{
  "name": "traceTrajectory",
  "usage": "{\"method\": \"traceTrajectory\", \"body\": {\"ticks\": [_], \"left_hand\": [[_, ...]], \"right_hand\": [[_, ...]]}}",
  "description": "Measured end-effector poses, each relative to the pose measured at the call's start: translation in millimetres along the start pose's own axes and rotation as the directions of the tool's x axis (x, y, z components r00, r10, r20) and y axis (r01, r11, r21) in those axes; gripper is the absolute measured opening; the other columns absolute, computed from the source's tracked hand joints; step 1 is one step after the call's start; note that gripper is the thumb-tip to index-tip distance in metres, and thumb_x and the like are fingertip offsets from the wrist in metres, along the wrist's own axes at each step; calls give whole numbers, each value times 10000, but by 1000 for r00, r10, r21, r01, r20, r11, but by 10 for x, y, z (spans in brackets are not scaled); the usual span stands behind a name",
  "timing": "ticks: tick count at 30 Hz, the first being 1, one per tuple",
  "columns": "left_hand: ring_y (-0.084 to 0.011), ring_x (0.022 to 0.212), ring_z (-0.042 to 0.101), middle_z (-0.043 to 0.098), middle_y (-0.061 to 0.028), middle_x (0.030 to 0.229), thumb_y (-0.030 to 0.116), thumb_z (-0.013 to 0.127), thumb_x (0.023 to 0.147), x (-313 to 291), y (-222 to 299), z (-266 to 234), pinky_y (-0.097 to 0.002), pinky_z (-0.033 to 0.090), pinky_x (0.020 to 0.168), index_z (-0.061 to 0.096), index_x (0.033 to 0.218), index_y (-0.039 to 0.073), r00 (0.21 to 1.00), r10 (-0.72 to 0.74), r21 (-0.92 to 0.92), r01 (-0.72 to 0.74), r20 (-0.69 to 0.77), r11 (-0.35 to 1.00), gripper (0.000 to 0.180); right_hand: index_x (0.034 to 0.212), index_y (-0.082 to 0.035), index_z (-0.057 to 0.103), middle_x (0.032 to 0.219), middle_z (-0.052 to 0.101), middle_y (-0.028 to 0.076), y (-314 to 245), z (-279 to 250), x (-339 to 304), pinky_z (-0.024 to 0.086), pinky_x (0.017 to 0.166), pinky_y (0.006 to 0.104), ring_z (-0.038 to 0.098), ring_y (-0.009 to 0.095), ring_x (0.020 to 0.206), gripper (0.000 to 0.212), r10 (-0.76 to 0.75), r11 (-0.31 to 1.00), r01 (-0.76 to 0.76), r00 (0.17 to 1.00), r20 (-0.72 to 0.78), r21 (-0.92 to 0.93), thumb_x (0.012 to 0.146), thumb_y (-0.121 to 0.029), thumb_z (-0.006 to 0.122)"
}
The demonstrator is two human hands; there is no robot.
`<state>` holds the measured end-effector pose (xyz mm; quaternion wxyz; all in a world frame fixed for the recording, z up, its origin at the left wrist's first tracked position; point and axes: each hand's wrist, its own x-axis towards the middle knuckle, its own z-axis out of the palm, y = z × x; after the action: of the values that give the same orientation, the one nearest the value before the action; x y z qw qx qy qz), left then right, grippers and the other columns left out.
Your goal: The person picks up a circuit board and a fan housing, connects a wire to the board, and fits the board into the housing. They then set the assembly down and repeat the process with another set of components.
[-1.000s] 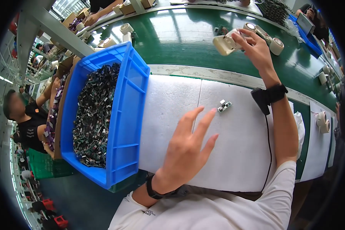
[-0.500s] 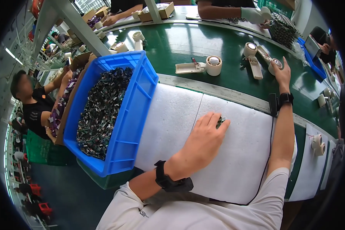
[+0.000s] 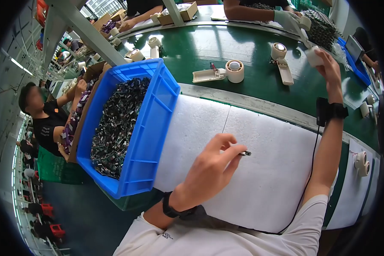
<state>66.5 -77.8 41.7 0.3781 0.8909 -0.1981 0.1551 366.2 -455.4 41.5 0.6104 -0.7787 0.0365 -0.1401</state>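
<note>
My left hand pinches a small circuit board between thumb and fingertips, just above the white foam sheet. Out over the green belt at the far right, my right hand grips the round head of a white handheld fan, which is raised off the belt. My fingers hide part of the fan. To the left of my left hand stands a blue bin, holding a heap of small circuit boards.
On the green belt lie an opened fan and another opened fan. Fan heads stand on a sheet at right. Across the belt, a co-worker's gloved hand works near my right hand. A carton adjoins the bin.
My right hand has lifted the fan off the belt and moved right. My left hand has raised the circuit board from the foam sheet and drawn back toward me slightly.
</note>
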Motion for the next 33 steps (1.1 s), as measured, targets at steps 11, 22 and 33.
{"method": "traceTrajectory", "body": {"ticks": [11,22,33], "left_hand": [[-214,746,710,718,-115,908,-124,721,776,-818,-99,-313,-287,587,658,720,1083,9,969,-16,-21,11,-246,1000,335],[-261,764,718,723,-161,929,-93,748,780,-830,-301,-339,-311,582,664,710,1061,-9,952,66,-55,-87,-300,995,296],[-239,730,686,711,-113,910,-96,776,743,-795,-376,-220,-326,548,635,665,1179,-9,954,-11,-208,-54,-300,977,459]], "right_hand": [[1176,-91,671,1127,686,60,-1079,1655,-1637,595,816,303,678,194,975,496,-134,903,429,321,938,-18,702,-157,800],[1079,-84,686,1051,687,96,-1308,1574,-2269,592,793,330,697,268,943,475,-471,383,913,63,880,140,637,-19,847],[1012,-60,609,717,658,80,-1329,1743,-2819,500,568,381,669,262,639,129,44,496,831,264,964,-251,907,-115,658]]}}
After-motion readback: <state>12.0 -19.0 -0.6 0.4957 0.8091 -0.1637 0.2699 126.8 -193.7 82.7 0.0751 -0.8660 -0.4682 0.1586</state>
